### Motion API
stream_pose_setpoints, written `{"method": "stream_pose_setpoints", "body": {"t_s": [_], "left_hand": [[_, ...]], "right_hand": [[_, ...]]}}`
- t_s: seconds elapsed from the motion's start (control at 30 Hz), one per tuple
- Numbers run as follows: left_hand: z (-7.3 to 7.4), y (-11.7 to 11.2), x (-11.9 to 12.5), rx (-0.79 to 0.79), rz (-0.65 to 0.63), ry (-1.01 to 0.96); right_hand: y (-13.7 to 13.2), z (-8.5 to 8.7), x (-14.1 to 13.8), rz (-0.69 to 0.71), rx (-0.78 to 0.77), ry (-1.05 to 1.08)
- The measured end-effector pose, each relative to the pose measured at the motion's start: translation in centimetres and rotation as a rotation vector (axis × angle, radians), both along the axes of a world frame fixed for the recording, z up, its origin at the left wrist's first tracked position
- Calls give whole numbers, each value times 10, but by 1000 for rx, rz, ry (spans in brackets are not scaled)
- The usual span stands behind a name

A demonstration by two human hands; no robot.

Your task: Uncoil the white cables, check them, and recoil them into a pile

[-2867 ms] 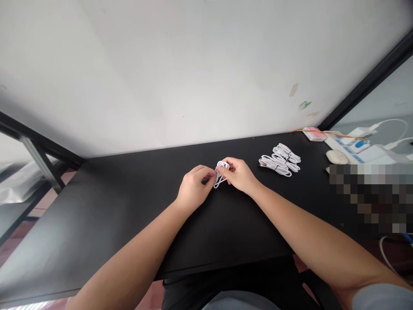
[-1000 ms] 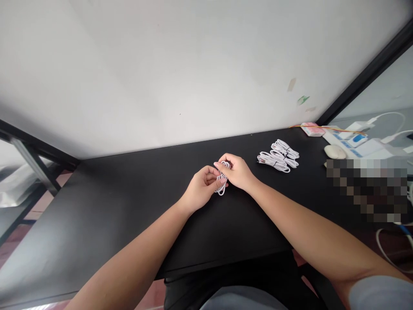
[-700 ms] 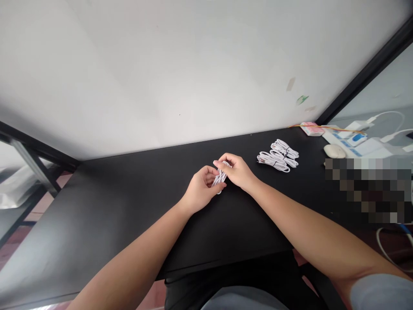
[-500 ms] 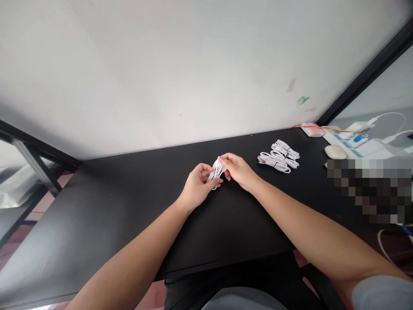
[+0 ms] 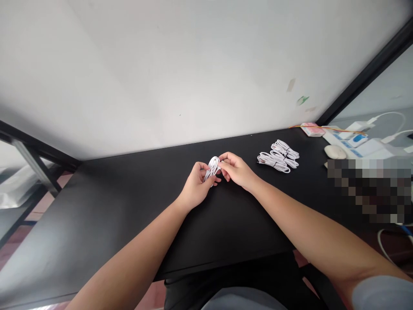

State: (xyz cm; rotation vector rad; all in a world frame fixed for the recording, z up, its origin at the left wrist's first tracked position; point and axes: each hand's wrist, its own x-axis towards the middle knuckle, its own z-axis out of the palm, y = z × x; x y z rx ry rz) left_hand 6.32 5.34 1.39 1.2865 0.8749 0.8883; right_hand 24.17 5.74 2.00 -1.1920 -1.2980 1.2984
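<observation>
A coiled white cable (image 5: 213,165) is held up over the black table, its loops bunched together. My left hand (image 5: 197,183) is closed round the lower part of the bundle, thumb across the front. On the bundle's right side, my right hand (image 5: 237,169) pinches a white piece of the cable between thumb and fingers. The fingertips partly hide what they grip there. Farther right on the table lie several more white cable coils (image 5: 274,161), each bound round the middle with a dark tie.
The black table (image 5: 129,206) meets a white wall (image 5: 180,77) at the back. At the right stand a pink-and-white box (image 5: 312,129), a white power strip (image 5: 338,140) with chargers plugged in, and a white computer mouse (image 5: 335,152). A blurred patch covers the area below them.
My right fingertips have shifted from the top of the coil to its right side, baring the upper loops. The bundle and my left hand have moved slightly left.
</observation>
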Motion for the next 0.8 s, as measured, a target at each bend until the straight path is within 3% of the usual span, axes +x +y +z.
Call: {"method": "stream_pose_setpoints", "body": {"t_s": [0.23,0.5,0.7,0.8], "left_hand": [[0,1,-1,42,8,78],[-1,1,-1,46,14,52],[7,-1,2,-87,4,-110],[13,-3,3,-168,-12,-208]], "right_hand": [[-1,-3,0,30,75,57],[-7,7,-4,207,133,74],[-1,-1,1,5,119,53],[0,-2,3,29,125,-46]]}}
